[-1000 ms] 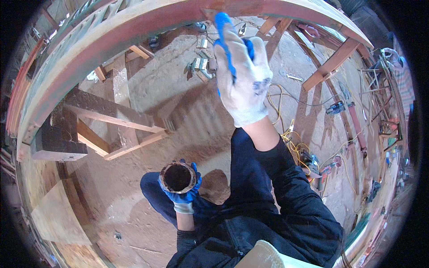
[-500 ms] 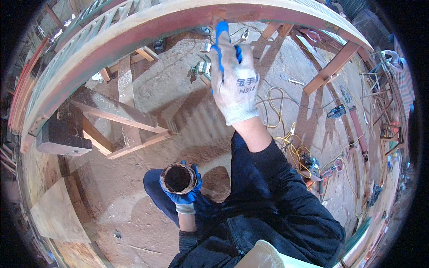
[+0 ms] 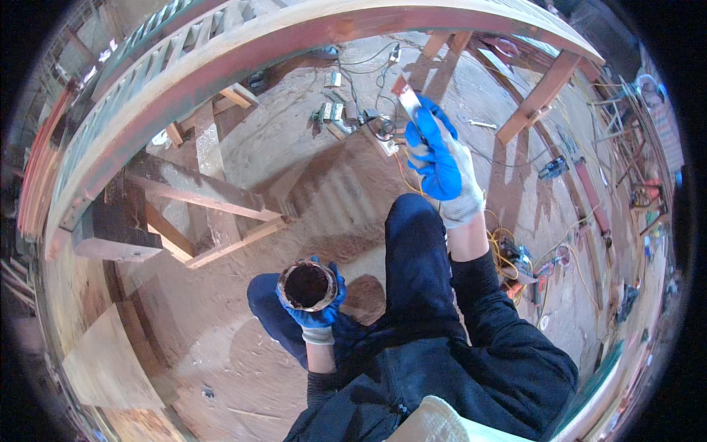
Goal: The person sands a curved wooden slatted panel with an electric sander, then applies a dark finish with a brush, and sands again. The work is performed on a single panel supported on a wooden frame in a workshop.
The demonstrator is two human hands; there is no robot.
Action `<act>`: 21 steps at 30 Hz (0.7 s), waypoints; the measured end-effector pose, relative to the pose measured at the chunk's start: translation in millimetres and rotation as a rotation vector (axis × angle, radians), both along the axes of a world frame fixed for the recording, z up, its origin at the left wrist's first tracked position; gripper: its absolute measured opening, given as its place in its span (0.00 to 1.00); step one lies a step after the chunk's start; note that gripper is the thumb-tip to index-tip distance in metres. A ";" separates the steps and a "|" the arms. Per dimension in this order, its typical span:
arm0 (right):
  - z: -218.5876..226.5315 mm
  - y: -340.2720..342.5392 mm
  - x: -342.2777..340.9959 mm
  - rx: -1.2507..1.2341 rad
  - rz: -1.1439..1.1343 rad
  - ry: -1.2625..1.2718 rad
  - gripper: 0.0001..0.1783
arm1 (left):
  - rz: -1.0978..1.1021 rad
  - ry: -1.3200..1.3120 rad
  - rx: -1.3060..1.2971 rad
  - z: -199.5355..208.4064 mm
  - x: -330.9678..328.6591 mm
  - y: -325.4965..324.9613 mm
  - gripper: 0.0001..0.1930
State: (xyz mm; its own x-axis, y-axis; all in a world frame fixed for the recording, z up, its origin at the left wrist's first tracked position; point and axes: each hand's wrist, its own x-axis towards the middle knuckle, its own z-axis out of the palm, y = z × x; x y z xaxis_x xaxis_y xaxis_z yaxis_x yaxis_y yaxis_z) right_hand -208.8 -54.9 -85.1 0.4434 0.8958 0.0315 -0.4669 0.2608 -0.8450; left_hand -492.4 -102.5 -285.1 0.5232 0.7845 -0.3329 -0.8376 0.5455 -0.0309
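Note:
My right hand (image 3: 440, 158), in a white and blue work glove, is closed round a small flat paintbrush (image 3: 408, 102). The brush points up and to the left, its bristle end reddish, and it stands apart from the curved beam. In front of my left knee, my gloved left hand (image 3: 315, 317) grips a round pot (image 3: 330, 300) with a crusted rim and dark contents. The long curved wooden beam (image 3: 294, 46) arches across the far side, its near face stained reddish brown with greenish patches.
Below the beam at left stand a wooden trestle (image 3: 199, 190) and a dark timber block (image 3: 118, 234). A wooden leg (image 3: 541, 96) props the beam at right. Power tools (image 3: 519, 265), yellow cable (image 3: 499, 243) and a wrench (image 3: 482, 124) lie on the dusty floor (image 3: 243, 353).
My right hand has come away from the beam, back and to the right, and turned so the brush shows. My left hand still holds the pot in nearly the same place.

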 end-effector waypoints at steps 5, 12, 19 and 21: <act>-38.1 -34.8 19.5 -0.043 0.165 0.143 0.12 | -0.098 -0.062 -0.120 0.5 0.5 11.9 0.31; -62.1 -105.5 63.6 -0.566 -0.252 -0.465 0.12 | -0.251 0.009 -0.184 -10.4 -1.2 28.2 0.28; -213.7 -259.0 209.9 -0.933 -0.637 -0.620 0.11 | -0.522 0.023 -0.045 -48.5 22.3 36.9 0.27; -243.2 -281.1 223.8 -0.949 -0.627 -0.551 0.10 | -0.545 0.012 0.047 -39.6 45.8 38.6 0.28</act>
